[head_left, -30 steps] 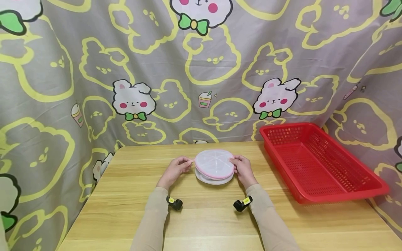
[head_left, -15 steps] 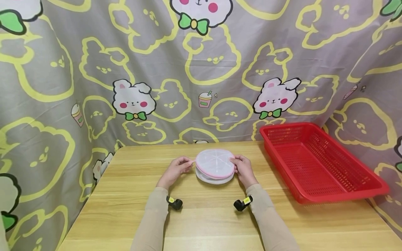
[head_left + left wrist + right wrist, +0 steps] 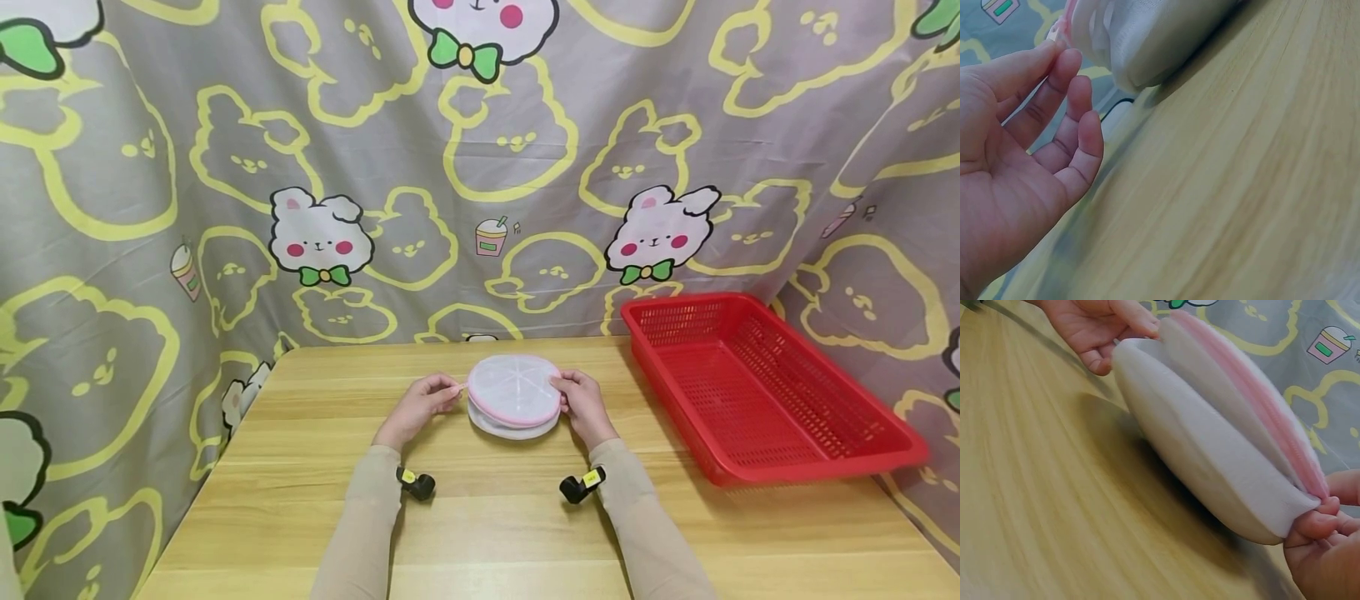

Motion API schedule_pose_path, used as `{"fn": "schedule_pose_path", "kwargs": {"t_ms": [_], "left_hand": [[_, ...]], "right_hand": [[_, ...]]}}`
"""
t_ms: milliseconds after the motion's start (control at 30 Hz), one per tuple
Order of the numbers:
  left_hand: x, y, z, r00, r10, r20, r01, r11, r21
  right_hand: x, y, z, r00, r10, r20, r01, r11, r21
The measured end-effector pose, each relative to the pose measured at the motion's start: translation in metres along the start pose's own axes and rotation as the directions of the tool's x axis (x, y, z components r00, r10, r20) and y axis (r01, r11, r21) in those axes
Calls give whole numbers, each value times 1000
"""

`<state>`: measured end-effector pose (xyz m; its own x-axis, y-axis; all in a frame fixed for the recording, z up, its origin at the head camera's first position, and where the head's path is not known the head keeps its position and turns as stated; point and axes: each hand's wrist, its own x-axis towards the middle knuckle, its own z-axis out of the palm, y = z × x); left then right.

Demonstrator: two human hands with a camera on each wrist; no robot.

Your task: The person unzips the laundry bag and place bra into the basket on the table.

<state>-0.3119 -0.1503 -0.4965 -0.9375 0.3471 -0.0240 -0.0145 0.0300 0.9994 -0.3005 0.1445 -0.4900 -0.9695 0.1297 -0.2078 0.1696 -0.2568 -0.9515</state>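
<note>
A round white mesh laundry bag (image 3: 513, 392) with a pink zip around its upper edge is held between my two hands. In the head view its flat top shows thin spoke-like seams. My left hand (image 3: 424, 407) is at the bag's left side, thumb and index finger pinching a small zip pull (image 3: 1054, 32); its other fingers are loosely bent. At the opposite side my right hand (image 3: 583, 406) pinches the bag's edge, thumb on top. From the right wrist view, the pink zip (image 3: 1260, 403) runs along the upper layer, with a fold between it and the white lower part. A shadow lies under the bag.
To the right, a red perforated plastic basket (image 3: 813, 367) stands on the wooden table (image 3: 300, 500). A grey curtain (image 3: 420, 150) with yellow outlines and white bunny faces hangs behind and at both sides. Small black cameras (image 3: 573, 489) are strapped to both wrists.
The laundry bag has shifted very slightly to the right and away. Both hands keep the same pinch on it and stay almost in place.
</note>
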Motion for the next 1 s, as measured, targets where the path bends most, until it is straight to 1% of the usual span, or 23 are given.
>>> {"fn": "schedule_pose_path", "kwargs": {"t_ms": [100, 233, 433, 600, 733, 1000], "left_hand": [[0, 0, -1, 1000, 3, 2, -3, 1000, 4], [0, 1, 0, 1000, 1, -9, -1, 1000, 13], [1, 2, 2, 999, -17, -48, 20, 999, 45], [2, 2, 2, 997, -24, -72, 30, 996, 79], [3, 2, 2, 996, -13, -94, 23, 994, 106], [7, 0, 1, 989, -16, -144, 39, 987, 158]], "right_hand": [[-1, -3, -4, 998, 19, 56, -19, 1000, -7], [-2, -9, -10, 990, 58, 128, -54, 998, -32], [-1, -13, -16, 979, 99, 177, -92, 995, -48], [-3, -17, -19, 974, 114, 198, -102, 992, -69], [-4, -19, -22, 972, 115, 203, -99, 991, -88], [-3, -16, -26, 977, 87, 197, -68, 992, -104]]}}
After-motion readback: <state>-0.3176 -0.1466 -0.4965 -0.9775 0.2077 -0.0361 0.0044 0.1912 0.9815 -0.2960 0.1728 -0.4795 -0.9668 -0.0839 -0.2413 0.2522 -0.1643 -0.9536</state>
